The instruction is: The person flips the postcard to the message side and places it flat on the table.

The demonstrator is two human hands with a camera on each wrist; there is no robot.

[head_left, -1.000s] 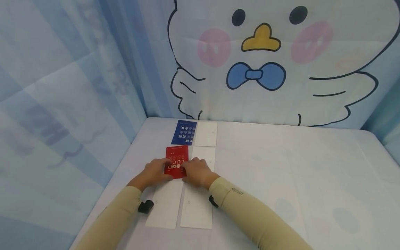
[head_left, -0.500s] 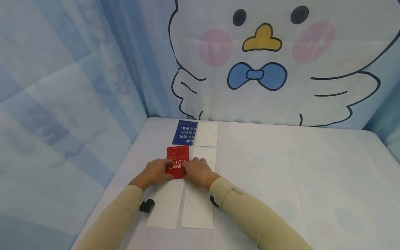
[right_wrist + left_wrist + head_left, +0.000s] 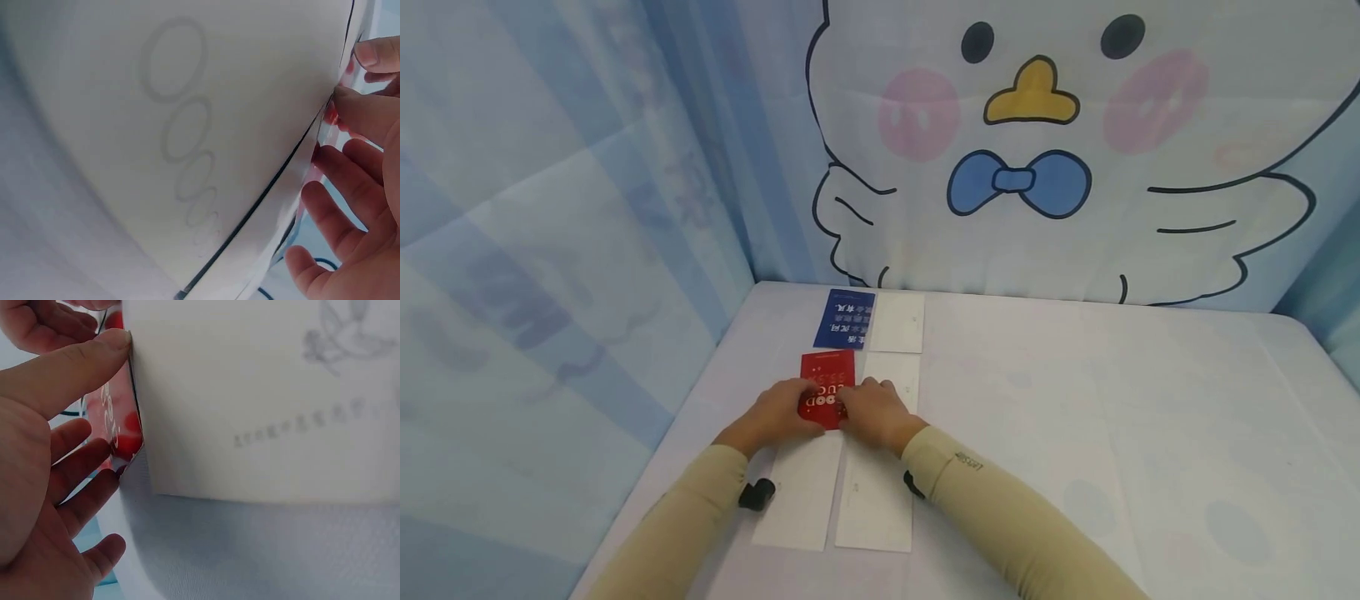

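Observation:
A red card [image 3: 829, 367] with white lettering lies on the left side of the table, between my two hands. My left hand [image 3: 778, 410] reaches its left edge, thumb toward the near corner. In the left wrist view the thumb [image 3: 94, 356] touches the edge and the fingers are loosely spread beside the red surface. At the opposite edge, my right hand [image 3: 876, 412] rests its fingertips on the card. The right wrist view shows that hand's thumb [image 3: 362, 112] at the edge, other fingers loosely extended. A white card [image 3: 805, 492] lies just in front of the red one.
Behind the red card lies a blue card [image 3: 842, 319] with white characters. White cards form a column on the right, one at the back [image 3: 897, 323] and a nearer one [image 3: 874, 508]. A printed cloth backdrop [image 3: 925, 225] stands beyond the table's far edge.
My left hand has shifted slightly right and its thumb has moved in along the red card's near edge. The right hand and the cards look nearly unchanged.

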